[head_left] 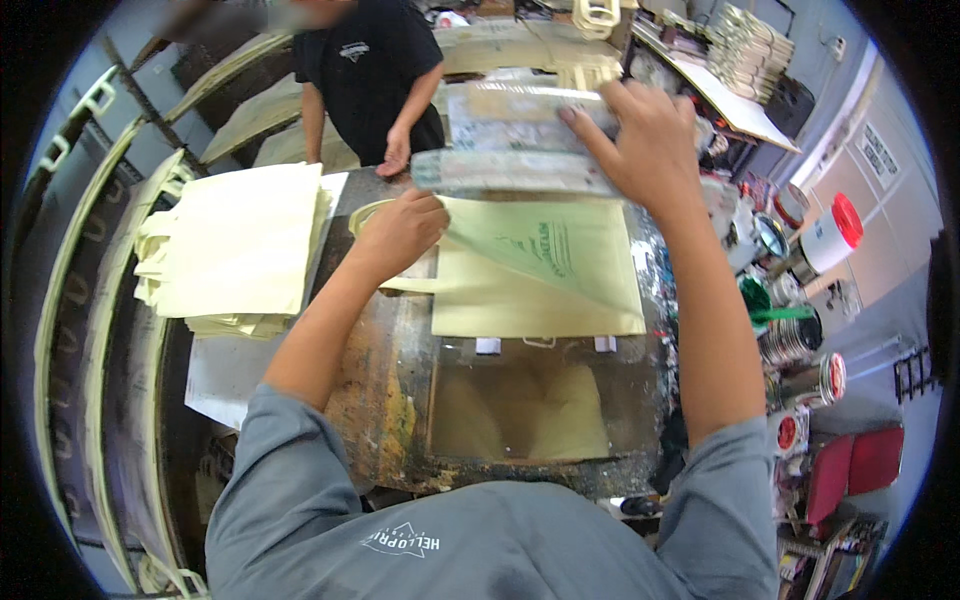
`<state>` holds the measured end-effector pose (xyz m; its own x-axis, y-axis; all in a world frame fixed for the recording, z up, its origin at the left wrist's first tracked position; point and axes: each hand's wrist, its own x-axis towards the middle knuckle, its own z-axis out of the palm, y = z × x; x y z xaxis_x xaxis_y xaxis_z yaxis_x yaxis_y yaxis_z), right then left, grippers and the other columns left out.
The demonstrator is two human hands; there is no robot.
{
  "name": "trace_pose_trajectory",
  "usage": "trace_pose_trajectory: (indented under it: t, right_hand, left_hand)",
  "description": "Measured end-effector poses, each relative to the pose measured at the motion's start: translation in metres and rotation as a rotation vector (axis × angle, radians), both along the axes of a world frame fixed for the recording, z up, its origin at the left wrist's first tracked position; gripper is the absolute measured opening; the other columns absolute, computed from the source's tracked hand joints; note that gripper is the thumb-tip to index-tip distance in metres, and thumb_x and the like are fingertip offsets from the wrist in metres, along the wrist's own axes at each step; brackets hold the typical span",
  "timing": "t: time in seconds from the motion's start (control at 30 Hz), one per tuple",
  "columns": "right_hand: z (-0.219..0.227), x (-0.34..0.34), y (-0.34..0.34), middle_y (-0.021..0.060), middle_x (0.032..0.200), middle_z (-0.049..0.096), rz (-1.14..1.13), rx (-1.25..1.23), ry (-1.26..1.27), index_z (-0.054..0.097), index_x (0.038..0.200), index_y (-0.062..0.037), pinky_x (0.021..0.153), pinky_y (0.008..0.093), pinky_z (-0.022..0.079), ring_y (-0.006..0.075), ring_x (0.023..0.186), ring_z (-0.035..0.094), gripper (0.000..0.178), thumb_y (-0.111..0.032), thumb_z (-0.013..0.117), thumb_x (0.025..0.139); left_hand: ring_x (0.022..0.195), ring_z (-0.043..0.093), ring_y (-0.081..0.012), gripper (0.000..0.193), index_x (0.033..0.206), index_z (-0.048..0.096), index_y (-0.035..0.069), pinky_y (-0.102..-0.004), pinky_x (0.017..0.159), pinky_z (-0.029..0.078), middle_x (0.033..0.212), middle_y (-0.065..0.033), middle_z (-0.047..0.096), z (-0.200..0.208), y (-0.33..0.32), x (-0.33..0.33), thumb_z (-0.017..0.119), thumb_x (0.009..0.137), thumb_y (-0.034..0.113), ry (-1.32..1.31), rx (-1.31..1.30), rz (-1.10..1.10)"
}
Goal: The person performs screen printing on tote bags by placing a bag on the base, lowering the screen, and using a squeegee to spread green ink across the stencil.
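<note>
A pale yellow tote bag [540, 290] with a green print lies on the worktable, its far left part raised in a slanting fold. My left hand [402, 236] is closed on that raised part, near the bag's handles. Above the bag's far edge a screen printing frame [520, 175] stands tilted up, smeared by motion. My right hand [645, 145] grips the frame's right side, thumb toward me and fingers over the top. The fingertips behind the frame are hidden.
A stack of yellow tote bags [240, 240] sits left on a white board. Across the table [385, 400] stands a person in a black shirt [375, 75]. Ink tubs [830, 235] crowd the right side. Racks of bags [100, 330] line the left, and a red chair [850, 465] stands lower right.
</note>
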<state>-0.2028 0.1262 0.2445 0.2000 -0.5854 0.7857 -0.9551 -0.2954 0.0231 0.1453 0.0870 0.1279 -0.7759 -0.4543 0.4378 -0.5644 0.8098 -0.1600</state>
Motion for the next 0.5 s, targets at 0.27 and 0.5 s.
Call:
trace_pose_trajectory:
  t: [0.27,0.5]
  right_hand:
    - [-0.003,0.002,-0.003,0.011,0.092,0.068,0.04,-0.065,-0.038,0.073,0.105,-0.0044,0.089,0.0466,0.039,0.0312,0.096,0.063,0.048,-0.052,0.073,0.097]
    - [0.007,0.004,-0.009,0.0109,0.089,0.065,0.055,-0.055,-0.059,0.073,0.103,-0.0037,0.085,0.0441,0.038,0.0308,0.089,0.06,0.047,-0.051,0.074,0.097]
  left_hand:
    - [0.117,0.07,-0.0347,0.025,0.095,0.071,0.001,-0.0449,0.101,0.057,0.109,-0.0137,0.075,0.084,0.044,0.182,0.071,0.073,-0.013,0.211,-0.084,0.338]
    - [0.105,0.073,-0.0336,0.019,0.102,0.074,0.002,-0.0406,0.095,0.057,0.105,-0.0153,0.076,0.087,0.03,0.337,0.067,0.086,-0.006,0.329,-0.115,0.738]
